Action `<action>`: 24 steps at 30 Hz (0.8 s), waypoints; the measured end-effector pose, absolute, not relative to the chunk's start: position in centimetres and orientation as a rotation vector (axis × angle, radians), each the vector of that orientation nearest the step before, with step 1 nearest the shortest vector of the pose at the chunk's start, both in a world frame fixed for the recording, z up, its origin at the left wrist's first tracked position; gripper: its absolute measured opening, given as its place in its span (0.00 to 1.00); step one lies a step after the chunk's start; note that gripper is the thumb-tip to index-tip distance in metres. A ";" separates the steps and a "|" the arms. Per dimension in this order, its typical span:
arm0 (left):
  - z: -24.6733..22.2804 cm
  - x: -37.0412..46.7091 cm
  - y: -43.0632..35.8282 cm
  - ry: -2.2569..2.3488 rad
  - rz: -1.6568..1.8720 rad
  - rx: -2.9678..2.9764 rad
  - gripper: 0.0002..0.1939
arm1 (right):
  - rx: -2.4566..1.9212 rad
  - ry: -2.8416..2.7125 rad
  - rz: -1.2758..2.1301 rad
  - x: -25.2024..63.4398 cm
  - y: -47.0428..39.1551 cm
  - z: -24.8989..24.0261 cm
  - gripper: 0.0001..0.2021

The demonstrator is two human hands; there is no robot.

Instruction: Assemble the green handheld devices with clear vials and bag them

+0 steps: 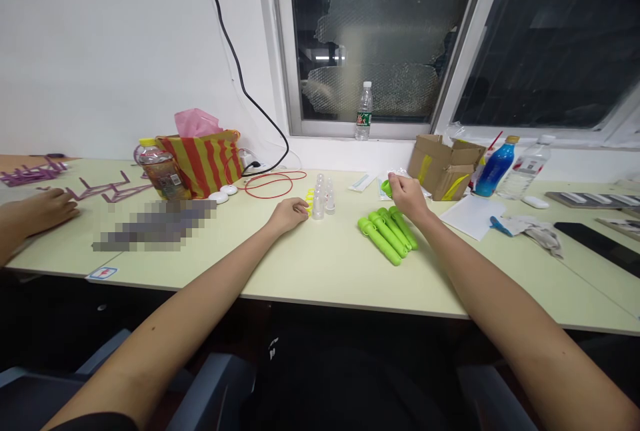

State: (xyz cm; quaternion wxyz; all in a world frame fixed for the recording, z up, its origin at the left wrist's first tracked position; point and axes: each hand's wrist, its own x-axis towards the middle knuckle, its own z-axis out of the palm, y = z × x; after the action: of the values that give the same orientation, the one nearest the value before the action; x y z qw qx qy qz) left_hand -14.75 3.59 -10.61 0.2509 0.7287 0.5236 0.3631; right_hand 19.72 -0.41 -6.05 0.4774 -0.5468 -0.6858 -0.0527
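Clear plastic bottles (319, 205) stand in rows at the middle of the table. Along their left side are small yellow rings (310, 196). My left hand (289, 215) rests beside these rings with its fingers together; what it grips, if anything, is too small to make out. Several bright green tubes (385, 242) lie side by side to the right, slanting toward the table's front edge. Just behind them my right hand (407, 195) is closed on a green piece (386, 187), mostly covered by the fingers.
At the left are a striped bag (207, 161), a drink bottle (163, 171), purple frames (113, 187) and another person's hand (50, 209). A cardboard box (445, 167), blue bottle (497, 167), paper (473, 216) and glove (535, 231) are on the right. A red cord (270, 196) lies behind.
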 end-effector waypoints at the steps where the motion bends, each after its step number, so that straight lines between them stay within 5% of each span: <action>1: -10.7 -14.8 3.7 1.424 0.989 1.982 0.16 | -1.334 -1.675 -0.128 19.7 -0.4 -6.0 0.29; 13: -9.8 -14.4 3.3 1.385 1.022 1.916 0.19 | -1.428 -1.691 -0.040 20.1 0.2 -6.3 0.31; 24: -9.7 -14.8 4.7 1.791 1.235 1.553 0.10 | -1.036 -1.720 0.560 14.9 -4.2 -3.7 0.20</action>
State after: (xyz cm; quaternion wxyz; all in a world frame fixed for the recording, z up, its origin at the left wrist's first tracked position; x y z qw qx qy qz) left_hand -14.79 4.74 -9.75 0.2323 0.5651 0.6516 0.4495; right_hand 14.85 -4.17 -3.72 0.5043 -0.4290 -0.7125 0.2322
